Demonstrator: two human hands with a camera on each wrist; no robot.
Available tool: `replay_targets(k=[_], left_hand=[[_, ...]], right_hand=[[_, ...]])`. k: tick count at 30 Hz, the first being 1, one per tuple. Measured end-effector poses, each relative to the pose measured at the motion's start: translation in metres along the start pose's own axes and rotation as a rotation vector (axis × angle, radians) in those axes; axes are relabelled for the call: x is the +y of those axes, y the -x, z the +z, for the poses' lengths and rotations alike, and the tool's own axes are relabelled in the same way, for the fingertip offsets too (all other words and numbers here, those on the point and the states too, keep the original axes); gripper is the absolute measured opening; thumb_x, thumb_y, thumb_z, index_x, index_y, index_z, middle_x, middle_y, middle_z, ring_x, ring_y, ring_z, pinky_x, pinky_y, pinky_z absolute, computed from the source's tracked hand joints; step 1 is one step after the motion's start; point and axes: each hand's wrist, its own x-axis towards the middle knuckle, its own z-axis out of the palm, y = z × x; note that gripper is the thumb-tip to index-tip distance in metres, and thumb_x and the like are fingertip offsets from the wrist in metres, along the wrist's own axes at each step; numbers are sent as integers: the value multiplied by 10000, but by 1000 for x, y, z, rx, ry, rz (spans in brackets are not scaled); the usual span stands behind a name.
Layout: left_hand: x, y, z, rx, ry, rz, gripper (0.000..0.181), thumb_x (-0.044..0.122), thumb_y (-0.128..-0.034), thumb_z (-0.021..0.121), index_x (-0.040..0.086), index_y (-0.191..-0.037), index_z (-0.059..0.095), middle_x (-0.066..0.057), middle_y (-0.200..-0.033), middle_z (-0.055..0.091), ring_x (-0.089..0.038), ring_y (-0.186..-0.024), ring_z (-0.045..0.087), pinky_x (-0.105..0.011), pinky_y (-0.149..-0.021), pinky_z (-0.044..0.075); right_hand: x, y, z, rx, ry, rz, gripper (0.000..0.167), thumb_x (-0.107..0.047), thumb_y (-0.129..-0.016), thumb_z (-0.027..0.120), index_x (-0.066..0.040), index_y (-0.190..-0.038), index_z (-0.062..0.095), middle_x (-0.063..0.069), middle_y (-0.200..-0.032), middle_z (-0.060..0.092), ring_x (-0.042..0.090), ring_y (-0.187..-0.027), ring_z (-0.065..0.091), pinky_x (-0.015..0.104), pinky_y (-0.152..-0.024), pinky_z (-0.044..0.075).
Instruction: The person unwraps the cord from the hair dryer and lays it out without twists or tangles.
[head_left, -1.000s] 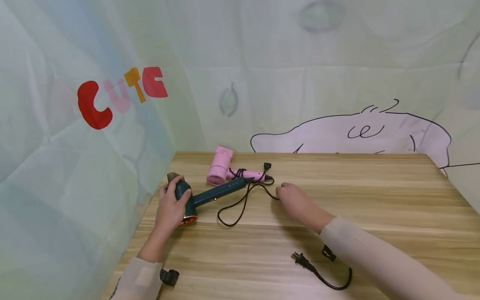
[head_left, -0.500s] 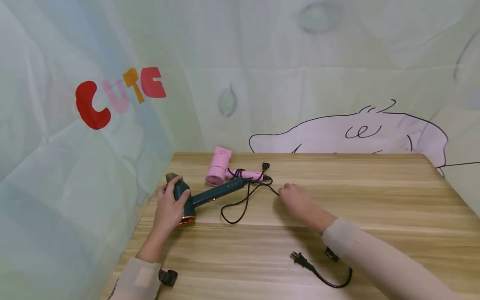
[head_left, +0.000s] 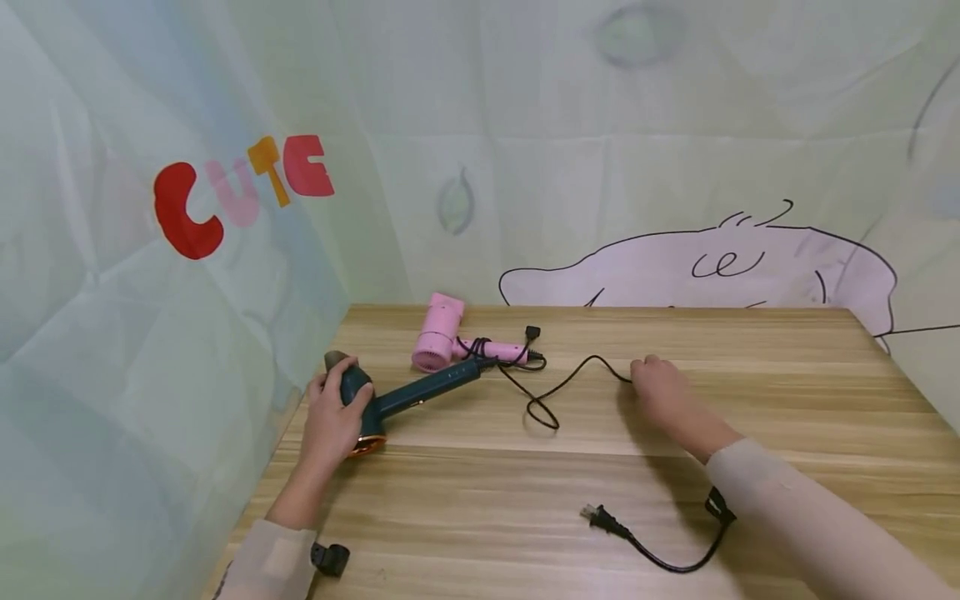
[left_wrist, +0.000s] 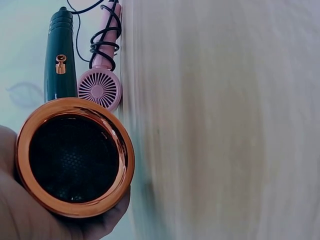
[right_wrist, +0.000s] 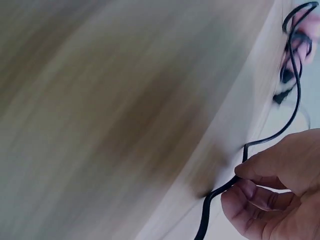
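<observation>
Head view shows the left hand (head_left: 330,421) grasping a dark green, copper-rimmed hair dryer (head_left: 405,398) around its barrel, left of centre in the frame. Right of centre, the right hand (head_left: 667,396) pinches a thin black cord (right_wrist: 205,216). One pink hair dryer (head_left: 438,332) lies near the middle, and a black two-pin plug (head_left: 611,524) lower right.

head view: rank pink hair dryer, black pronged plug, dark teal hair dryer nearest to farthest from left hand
1. Dark teal hair dryer, in the left hand.
2. Pink hair dryer, behind and right.
3. Black pronged plug, front, farther right.
</observation>
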Motion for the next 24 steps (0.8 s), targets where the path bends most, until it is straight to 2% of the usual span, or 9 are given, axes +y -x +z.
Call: replay_targets(k=[3,8,14,19,24], left_hand=[[-3,0,-1,6,4,-8,591,435,-1051,493,284,-1588,298,-266,-1611,129,-553,-1316,377,-679,-1041,353],[-6,1,-3,17,-1,-18,595,432,-1054,486,279,-1594,289,-267,-1612,122,-561,-1330,369,-676,-1047,346],[-9,4,-7,53,-1,-47,592,407,-1054,488,255,-1593,294,-276,-1582,152,-545,-1312,374,-660,-1047,348],[-11,5,-11,72,-16,-84,595,395,-1055,488,249,-1596,288,-286,-1583,153,-540,-1335,341,-666,-1065,327],[-11,6,-12,65,-21,-110,600,378,-1055,489,240,-1599,279,-295,-1584,142,-546,-1344,325,-672,-1078,311]], right_hand=[[23,6,-3,1,-14,51,55,100,-875,630,77,-848,588,189,-763,562,337,-702,586,451,-620,515],[53,18,-11,-6,-20,93,62,91,-825,625,78,-794,573,199,-731,564,361,-698,589,501,-619,509],[86,37,-20,-40,-23,142,102,106,-835,543,68,-740,542,204,-685,546,380,-657,577,524,-585,489],[109,50,-25,-50,-56,183,138,101,-819,516,46,-697,547,196,-650,563,337,-598,559,501,-532,458],[124,60,-28,-86,-81,233,159,87,-840,485,54,-706,563,214,-668,582,295,-591,520,448,-516,438]])
